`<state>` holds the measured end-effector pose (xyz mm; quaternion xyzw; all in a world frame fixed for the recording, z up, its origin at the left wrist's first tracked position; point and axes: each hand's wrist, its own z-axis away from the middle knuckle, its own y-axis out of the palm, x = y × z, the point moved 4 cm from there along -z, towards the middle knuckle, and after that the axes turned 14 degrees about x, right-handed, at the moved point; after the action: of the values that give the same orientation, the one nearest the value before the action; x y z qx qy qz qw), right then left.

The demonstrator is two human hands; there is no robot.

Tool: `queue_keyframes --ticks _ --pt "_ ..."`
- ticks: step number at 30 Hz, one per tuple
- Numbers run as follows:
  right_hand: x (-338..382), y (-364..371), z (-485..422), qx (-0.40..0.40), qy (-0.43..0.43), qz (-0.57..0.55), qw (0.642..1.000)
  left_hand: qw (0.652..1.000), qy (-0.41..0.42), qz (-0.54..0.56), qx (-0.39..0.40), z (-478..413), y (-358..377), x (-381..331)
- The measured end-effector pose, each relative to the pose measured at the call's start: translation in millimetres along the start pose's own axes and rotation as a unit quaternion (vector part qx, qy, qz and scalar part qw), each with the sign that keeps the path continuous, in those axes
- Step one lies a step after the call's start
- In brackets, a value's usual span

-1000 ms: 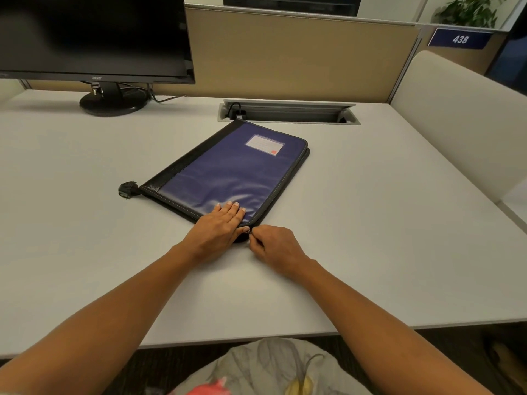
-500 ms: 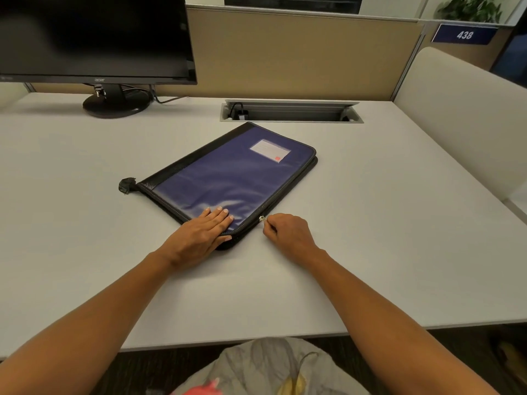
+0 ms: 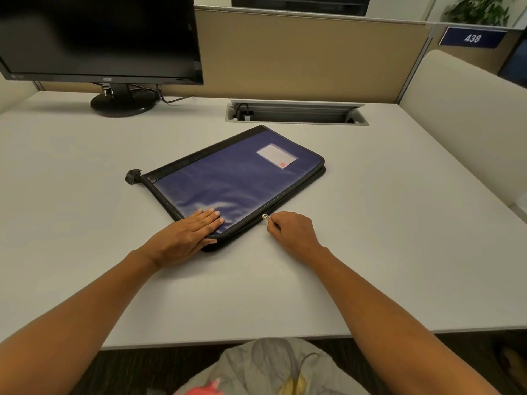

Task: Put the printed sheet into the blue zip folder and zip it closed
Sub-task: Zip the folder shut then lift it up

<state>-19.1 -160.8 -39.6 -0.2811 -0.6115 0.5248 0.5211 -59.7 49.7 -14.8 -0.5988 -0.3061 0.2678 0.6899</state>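
The blue zip folder lies flat and slanted on the white desk, with a black spine strip and a small white label on its cover. My left hand presses flat on the folder's near corner with straight fingers. My right hand pinches the small metal zip pull on the folder's right-hand long edge, a short way up from the near corner. The printed sheet is not in sight.
A black monitor on its stand sits at the back left. A cable tray slot is set in the desk behind the folder. Beige partitions close off the back and right sides.
My right hand has drawn the zip pull from the near corner a little way up the folder's right edge. The left hand has shifted slightly left on the corner.
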Motion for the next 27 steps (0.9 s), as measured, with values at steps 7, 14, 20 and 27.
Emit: queue_keyframes --ticks 7,14,20,27 --pt "-30 -12 -1 -0.048 0.062 -0.06 0.995 1.0 0.014 -0.007 -0.015 17 -1 10" --pt "-46 -16 -1 -0.051 0.073 -0.042 0.995 0.998 -0.009 0.064 -0.016 30 9 28" --pt "-45 -16 0 -0.049 0.073 -0.042 0.995 0.994 -0.055 0.092 0.001 30 11 26" --pt "-44 -14 2 -0.05 0.087 -0.039 0.994 0.99 -0.12 0.073 0.011 15 1 7"
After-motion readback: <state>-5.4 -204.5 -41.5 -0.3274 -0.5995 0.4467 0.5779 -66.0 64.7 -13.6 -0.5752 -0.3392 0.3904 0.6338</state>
